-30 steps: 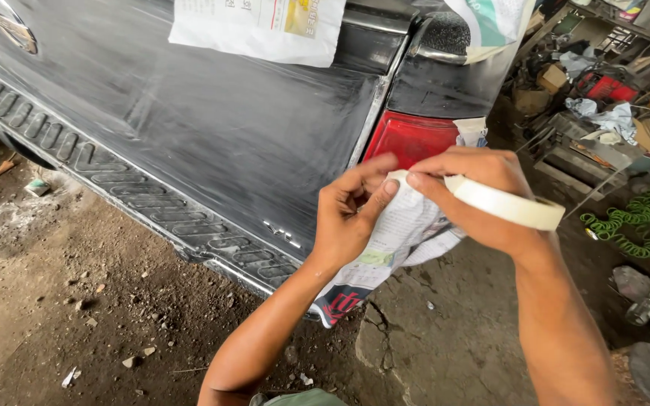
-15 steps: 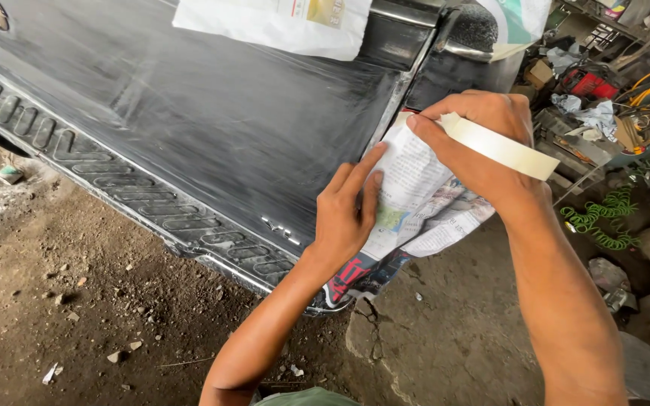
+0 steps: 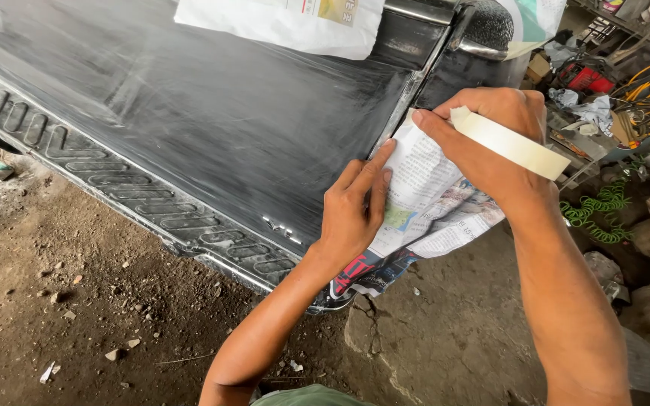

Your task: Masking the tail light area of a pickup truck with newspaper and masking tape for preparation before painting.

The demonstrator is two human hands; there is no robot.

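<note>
Since a moment ago, the newspaper [image 3: 423, 203] has been pressed flat against the car panel [image 3: 212, 128] by the open left hand [image 3: 355, 214], while the tape roll [image 3: 509, 143] is gripped in the closed right hand [image 3: 490, 143] at the sheet's upper edge.

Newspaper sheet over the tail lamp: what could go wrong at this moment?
The newspaper sheet is pinned only by the left hand fingertips, so it might slip off the seam. The masking tape roll in the right hand could lay its strip crooked onto the sanded black panel.
</note>
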